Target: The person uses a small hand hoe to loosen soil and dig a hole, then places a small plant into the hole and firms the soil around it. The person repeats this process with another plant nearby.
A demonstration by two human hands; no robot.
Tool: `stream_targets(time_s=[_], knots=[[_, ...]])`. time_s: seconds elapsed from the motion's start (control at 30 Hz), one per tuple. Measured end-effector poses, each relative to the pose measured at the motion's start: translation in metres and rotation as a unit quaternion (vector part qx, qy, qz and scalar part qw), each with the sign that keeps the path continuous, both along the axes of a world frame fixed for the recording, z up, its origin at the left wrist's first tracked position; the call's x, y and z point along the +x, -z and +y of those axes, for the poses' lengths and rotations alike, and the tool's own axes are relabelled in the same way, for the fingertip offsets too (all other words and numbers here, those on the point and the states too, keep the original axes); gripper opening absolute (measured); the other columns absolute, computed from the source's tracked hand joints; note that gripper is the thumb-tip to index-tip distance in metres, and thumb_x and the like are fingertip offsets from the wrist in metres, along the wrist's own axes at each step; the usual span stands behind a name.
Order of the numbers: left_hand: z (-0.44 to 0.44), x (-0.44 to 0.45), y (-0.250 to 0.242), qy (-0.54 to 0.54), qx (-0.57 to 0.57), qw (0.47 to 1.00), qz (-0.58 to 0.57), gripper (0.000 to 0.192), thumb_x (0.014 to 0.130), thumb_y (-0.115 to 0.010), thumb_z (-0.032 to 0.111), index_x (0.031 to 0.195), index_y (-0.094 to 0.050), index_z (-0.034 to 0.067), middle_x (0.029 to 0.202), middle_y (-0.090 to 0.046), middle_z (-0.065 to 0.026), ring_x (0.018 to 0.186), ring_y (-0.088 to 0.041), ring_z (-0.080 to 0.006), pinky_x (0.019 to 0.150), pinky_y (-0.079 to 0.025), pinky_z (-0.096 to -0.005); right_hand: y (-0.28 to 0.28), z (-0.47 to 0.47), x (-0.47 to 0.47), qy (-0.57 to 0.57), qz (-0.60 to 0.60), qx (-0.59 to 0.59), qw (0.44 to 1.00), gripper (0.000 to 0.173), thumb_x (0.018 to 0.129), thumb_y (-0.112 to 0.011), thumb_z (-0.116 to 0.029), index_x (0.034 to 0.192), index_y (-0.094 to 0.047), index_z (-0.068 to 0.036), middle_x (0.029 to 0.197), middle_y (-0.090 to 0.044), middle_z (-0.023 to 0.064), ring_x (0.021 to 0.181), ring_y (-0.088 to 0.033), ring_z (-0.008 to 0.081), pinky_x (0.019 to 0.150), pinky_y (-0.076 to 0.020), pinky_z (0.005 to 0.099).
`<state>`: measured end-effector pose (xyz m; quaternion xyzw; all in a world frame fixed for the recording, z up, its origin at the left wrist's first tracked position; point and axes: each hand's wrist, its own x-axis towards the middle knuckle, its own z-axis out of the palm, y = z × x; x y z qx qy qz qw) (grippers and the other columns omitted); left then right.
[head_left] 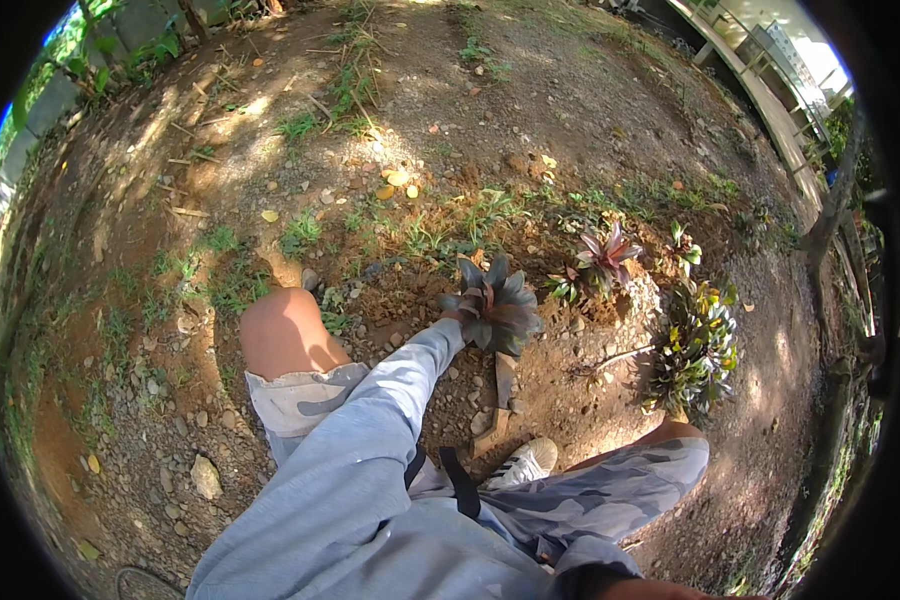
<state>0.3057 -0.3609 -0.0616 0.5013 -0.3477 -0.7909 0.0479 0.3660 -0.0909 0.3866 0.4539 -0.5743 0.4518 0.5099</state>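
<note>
A dark-leaved rosette plant faces up in front of me. My left hand reaches in under its leaves and holds it from below; the foliage covers the fingers. Just below the plant lies a bladed hand tool with a wooden handle, its far end hidden by the leaves. Loose, dug soil borders the plant on the left. At the bottom edge only part of my right hand and wrist shows, cut off by the frame, so its fingers cannot be seen.
A reddish rosette plant grows to the right, with a clump of dark and yellow-green leafy plants beyond it. My shoe is beside the tool handle. A pale rock lies at left. Railings border the upper right.
</note>
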Motion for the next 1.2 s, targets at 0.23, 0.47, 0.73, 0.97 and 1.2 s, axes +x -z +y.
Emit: stream_targets(time_s=[0.23, 0.47, 0.73, 0.97, 1.2], knots=[[0.002, -0.003, -0.003, 0.016, -0.014, 1.000, -0.013, 0.058, 0.070, -0.059, 0.044, 0.109, -0.051, 0.002, 0.099, -0.058, -0.0150, 0.084, -0.054, -0.0317, 0.072, -0.045, -0.0397, 0.016, 0.019, -0.022, -0.257, -0.106, 0.253, 0.927, 0.044, 0.085, -0.052, -0.023, 0.125, -0.042, -0.010, 0.132, -0.040, 0.0097, 0.125, -0.029, 0.0239, 0.099, -0.0302, 0.0442], [0.000, -0.002, -0.003, 0.014, -0.024, 0.999, -0.015, 0.060, 0.067, -0.062, 0.045, 0.110, -0.051, 0.003, 0.101, -0.058, -0.0142, 0.088, -0.054, -0.0311, 0.075, -0.044, -0.0390, -0.015, 0.006, -0.016, -0.135, -0.016, 0.146, 0.980, 0.034, 0.089, -0.045, -0.022, 0.118, -0.047, -0.005, 0.125, -0.048, 0.0093, 0.118, -0.041, 0.0277, 0.090, -0.0417, 0.0472], [0.001, 0.016, 0.005, 0.006, -0.025, 1.000, -0.017, 0.064, 0.064, -0.064, 0.047, 0.110, -0.051, 0.005, 0.104, -0.058, -0.0133, 0.092, -0.053, -0.0305, 0.078, -0.043, -0.0382, -0.002, -0.016, -0.027, -0.114, 0.045, -0.091, 0.988, 0.058, 0.077, -0.047, 0.003, 0.132, -0.030, 0.000, 0.141, -0.025, 0.0189, 0.128, -0.027, 0.0391, 0.101, -0.0304, 0.0485], [0.003, 0.033, 0.004, 0.018, -0.042, 0.999, -0.021, 0.066, 0.062, -0.067, 0.048, 0.111, -0.051, 0.006, 0.106, -0.058, -0.0125, 0.096, -0.052, -0.0300, 0.081, -0.043, -0.0375, 0.015, -0.038, -0.042, -0.320, -0.270, 0.370, 0.829, 0.043, 0.075, -0.048, -0.015, 0.117, -0.037, -0.010, 0.114, -0.040, 0.0144, 0.102, -0.040, 0.0286, 0.080, -0.0380, 0.0438], [0.001, 0.019, -0.020, 0.130, -0.241, 0.954, -0.122, 0.069, 0.059, -0.069, 0.049, 0.112, -0.052, 0.007, 0.108, -0.057, -0.0117, 0.099, -0.051, -0.0294, 0.084, -0.042, -0.0368, 0.221, -0.136, -0.110, -0.025, -0.469, 0.543, 0.696, 0.032, 0.066, -0.062, -0.019, 0.094, -0.060, -0.004, 0.093, -0.061, 0.0242, 0.090, -0.060, 0.0352, 0.077, -0.0482, 0.0437]])
